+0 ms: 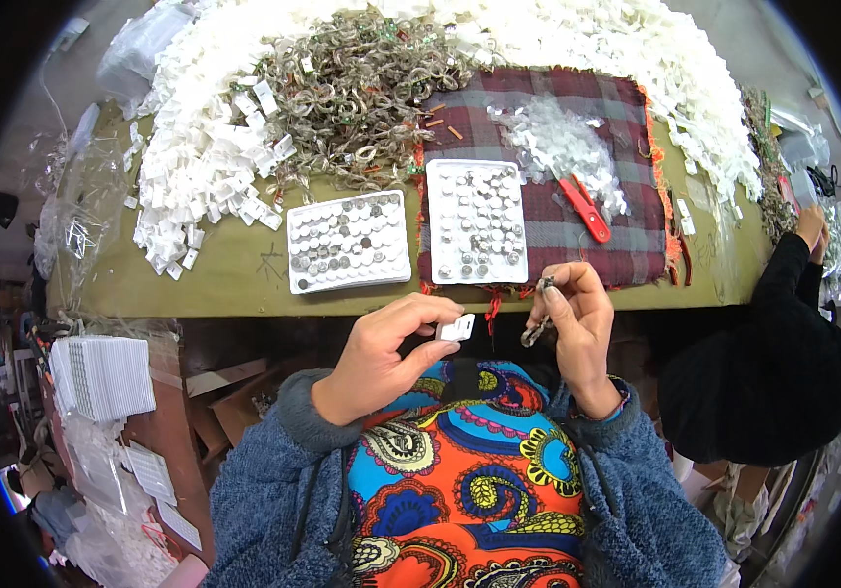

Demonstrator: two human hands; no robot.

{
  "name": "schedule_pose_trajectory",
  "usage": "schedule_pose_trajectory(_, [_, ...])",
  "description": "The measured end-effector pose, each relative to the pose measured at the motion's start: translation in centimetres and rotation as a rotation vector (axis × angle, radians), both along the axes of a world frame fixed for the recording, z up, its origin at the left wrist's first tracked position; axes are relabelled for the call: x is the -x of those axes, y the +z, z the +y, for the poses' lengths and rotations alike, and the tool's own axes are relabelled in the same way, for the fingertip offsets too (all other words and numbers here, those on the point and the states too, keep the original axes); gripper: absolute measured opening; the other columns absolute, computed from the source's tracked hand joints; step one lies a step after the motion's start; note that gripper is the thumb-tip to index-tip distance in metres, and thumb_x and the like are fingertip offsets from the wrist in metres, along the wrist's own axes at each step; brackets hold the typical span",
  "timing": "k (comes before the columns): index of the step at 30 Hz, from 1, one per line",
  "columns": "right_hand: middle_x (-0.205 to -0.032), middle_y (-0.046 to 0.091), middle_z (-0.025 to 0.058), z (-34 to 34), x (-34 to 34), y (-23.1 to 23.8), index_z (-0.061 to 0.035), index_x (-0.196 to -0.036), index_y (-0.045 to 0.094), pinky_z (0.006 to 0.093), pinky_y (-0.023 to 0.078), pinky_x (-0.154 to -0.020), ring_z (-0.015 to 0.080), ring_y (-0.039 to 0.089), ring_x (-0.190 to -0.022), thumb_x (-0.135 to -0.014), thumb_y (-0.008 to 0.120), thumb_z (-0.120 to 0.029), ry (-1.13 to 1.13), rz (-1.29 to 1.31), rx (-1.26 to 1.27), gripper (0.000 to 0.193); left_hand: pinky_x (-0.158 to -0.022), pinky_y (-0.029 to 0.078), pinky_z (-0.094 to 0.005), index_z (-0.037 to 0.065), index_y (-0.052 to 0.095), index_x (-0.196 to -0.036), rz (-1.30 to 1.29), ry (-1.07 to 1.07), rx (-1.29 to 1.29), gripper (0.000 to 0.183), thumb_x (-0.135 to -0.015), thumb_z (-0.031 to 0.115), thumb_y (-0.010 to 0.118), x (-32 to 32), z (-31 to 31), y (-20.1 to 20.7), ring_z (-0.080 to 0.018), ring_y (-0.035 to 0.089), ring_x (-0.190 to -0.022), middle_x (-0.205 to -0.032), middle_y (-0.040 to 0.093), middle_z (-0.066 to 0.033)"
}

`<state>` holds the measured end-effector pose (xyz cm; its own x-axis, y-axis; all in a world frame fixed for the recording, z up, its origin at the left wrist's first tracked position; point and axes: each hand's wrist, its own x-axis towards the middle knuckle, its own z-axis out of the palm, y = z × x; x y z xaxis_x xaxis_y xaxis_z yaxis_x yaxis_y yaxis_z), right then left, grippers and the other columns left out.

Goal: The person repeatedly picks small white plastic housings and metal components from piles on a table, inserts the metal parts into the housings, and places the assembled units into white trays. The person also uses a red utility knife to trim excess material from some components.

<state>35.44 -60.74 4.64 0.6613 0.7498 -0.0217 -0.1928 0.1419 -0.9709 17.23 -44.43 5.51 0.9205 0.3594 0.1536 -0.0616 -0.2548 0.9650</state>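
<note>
A light, steady edge grip seems best for the small white box-shaped plastic casing (457, 329) between the pinching fingers of the left hand (381, 348), with thin grey-brown coiled wire (535, 336) pinched to their right by the right hand (579, 323).

A gap runs between the hands (376, 351); white trays (475, 280) and red snips (590, 216) obstruct beyond.

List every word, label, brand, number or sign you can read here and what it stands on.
Nothing is legible enough to quote.
Olive tabletop: a dark scrawled mark, unclear.
White plastic piece in the left hand: no readable text.
Red snips: any marking is too small.
</note>
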Motion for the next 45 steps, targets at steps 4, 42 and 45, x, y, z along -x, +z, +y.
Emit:
schedule_pose_trajectory(4, [-0.108, 0.056, 0.007, 1.3, -0.8, -0.8, -0.0008, -0.104, 0.051, 0.0234, 0.051, -0.067, 0.0096, 0.058, -0.082, -0.097, 0.054, 0.001, -0.024, -0.112, 0.063, 0.008, -0.083, 0.055, -0.0293, -0.003, 0.064, -0.11, 0.028, 0.019, -0.058, 0.026, -0.085, -0.003, 0.071, -1.7, -0.3, -0.3, -0.0194, 0.066, -0.1, -0.12, 0.065, -0.0147])
schedule_pose_trajectory(42, [-0.104, 0.064, 0.0039, 11.7, 11.1, 0.7, -0.0091, -0.126, 0.056, 0.0352, 0.057, -0.081, 0.0185, 0.063, -0.093, -0.096, 0.065, -0.021, 1.012, 0.258, 0.611, 0.033, -0.079, 0.051, -0.033, 0.001, 0.07, -0.096, -0.432, 0.482, 0.15, 0.024, -0.075, 0.008, 0.079, 15.6, 0.2, -1.6, -0.0231, 0.066, -0.089, -0.091, 0.069, -0.0088])
schedule_pose_trajectory(45, [-0.101, 0.064, 0.0029, 11.6, 9.3, -0.7, -0.0103, -0.129, 0.055, 0.0383, 0.058, -0.084, 0.0185, 0.064, -0.09, -0.092, 0.069, -0.031, 1.014, 0.334, 0.72, 0.045, -0.079, 0.051, -0.0337, 0.001, 0.07, -0.094, -0.424, 0.442, 0.039, 0.022, -0.074, 0.006, 0.077, 15.4, 0.8, -2.2, -0.0245, 0.066, -0.09, -0.09, 0.07, -0.0097])
